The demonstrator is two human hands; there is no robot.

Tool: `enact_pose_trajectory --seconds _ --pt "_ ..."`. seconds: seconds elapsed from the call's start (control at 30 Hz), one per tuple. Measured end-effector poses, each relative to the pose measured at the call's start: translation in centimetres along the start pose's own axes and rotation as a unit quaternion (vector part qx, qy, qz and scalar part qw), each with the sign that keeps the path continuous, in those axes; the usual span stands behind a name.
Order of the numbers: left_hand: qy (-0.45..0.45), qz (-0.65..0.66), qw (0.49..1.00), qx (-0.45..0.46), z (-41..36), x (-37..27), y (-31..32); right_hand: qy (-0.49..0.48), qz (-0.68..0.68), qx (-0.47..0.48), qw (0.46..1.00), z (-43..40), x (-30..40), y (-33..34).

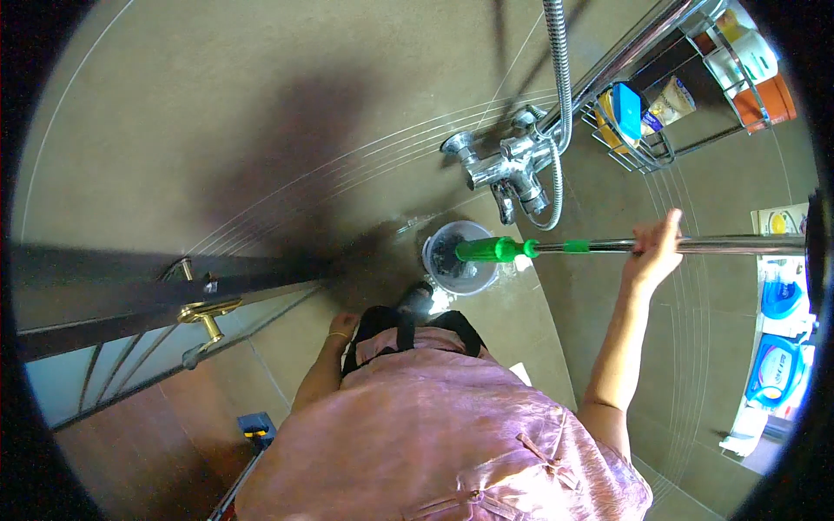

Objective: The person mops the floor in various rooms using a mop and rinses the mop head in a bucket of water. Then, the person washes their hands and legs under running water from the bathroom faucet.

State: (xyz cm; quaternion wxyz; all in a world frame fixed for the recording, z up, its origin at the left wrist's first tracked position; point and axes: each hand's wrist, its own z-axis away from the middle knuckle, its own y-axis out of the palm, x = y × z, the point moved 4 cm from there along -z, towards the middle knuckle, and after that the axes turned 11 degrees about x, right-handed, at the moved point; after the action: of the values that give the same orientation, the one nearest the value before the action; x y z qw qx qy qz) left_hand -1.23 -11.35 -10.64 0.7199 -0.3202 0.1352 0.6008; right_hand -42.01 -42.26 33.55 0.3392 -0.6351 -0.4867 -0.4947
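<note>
My right hand [655, 244] is wrapped around the metal pole of a mop [717, 245], with the thumb along it. The pole carries a green plastic sleeve and ends in a green socket [495, 250]. That lower end stands in a round translucent plastic bucket [428, 267] on the tiled floor. Dark strands or murky water show inside the bucket; which of the two is unclear. My left hand [343, 323] hangs low beside my dark trousers, a thin bangle at its wrist. Its fingers are partly hidden, and I see nothing held in it.
A chrome mixer tap [515, 166] with a shower hose [558, 58] juts from the wall above the bucket. Wire racks [642, 156] hold toiletries. Detergent bottles [775, 371] line a ledge at right. A dark door [117, 293] with a brass handle [210, 319] stands at left. A blue-headed tool [255, 424] leans behind.
</note>
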Motion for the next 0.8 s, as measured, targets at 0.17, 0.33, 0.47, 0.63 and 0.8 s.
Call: enact_pose_trajectory --seconds 0.17,0.33,0.47,0.63,0.8 --pt "-0.035 -0.033 0.999 -0.008 0.0 4.6 0.0 0.014 0.209 -0.125 0.970 0.2 -5.3 -1.7" --pt "0.015 0.060 0.998 -0.003 0.0 3.4 -1.3 0.235 0.127 0.194 0.944 6.9 -18.6 1.2" --pt "0.016 -0.121 0.992 0.033 2.1 -4.3 -1.6 0.254 0.312 0.305 0.863 14.0 -26.0 2.2" --pt "0.038 0.152 0.988 0.005 -1.3 2.0 1.2 0.215 0.217 0.187 0.933 5.0 -12.8 1.6" --pt "-0.028 0.078 0.996 0.046 -2.5 6.8 2.1 -0.079 0.029 0.103 0.991 1.0 4.0 -1.0"
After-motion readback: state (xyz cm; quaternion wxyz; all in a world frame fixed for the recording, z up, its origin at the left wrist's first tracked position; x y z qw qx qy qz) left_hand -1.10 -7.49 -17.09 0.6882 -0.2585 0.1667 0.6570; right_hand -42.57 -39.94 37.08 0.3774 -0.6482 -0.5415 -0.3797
